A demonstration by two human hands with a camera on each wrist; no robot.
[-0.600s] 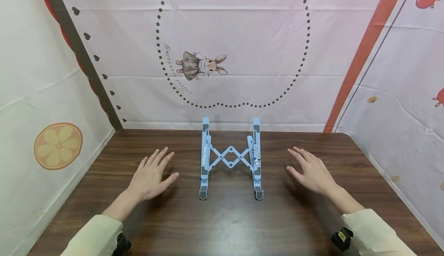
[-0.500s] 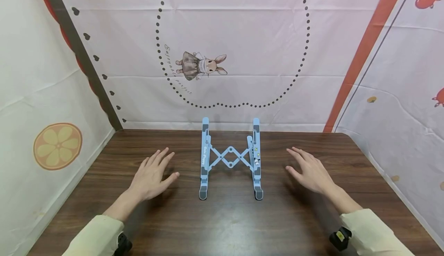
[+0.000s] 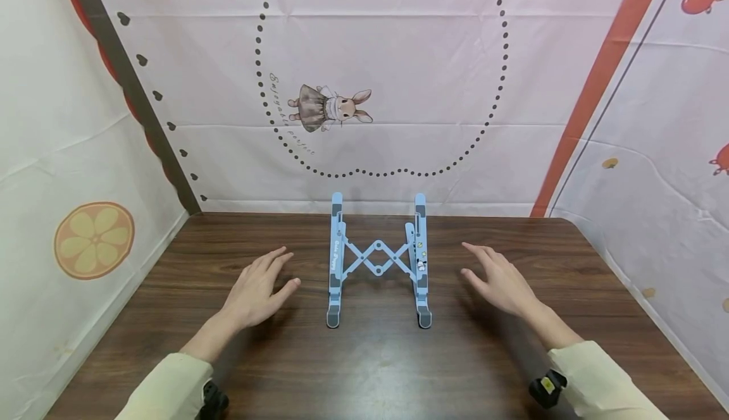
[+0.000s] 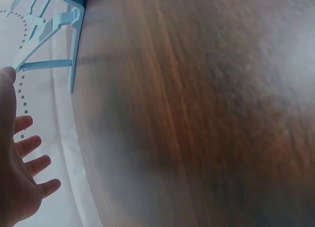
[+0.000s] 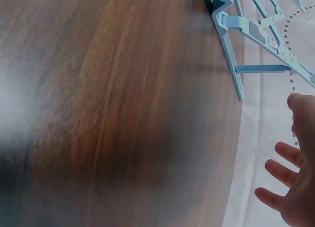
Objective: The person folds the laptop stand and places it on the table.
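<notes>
A light blue folding laptop stand [image 3: 336, 262] stands unfolded at the middle of the table, its two long side arms joined by a crossed scissor linkage. Grey pads line the arms, and small cartoon prints decorate the right one. To the left of the stand, my left hand [image 3: 256, 290] hovers over the table with fingers spread and nothing in it. My right hand [image 3: 501, 281] is held likewise on the other side, apart from the stand. Both wrist views show the stand propped up at a slant on its struts [image 4: 47, 64], beyond the thumbs.
The dark wood-grain table [image 3: 376, 369] ends at a white printed cloth [image 3: 433, 91] hanging behind it. More cloth hangs at the left and right sides. Black wrist cameras [image 3: 548, 387] sit at both cuffs.
Both hands have moved a little inward, the left one to the right and the right one to the left, closer to the stand. The laptop stand has stayed put.
</notes>
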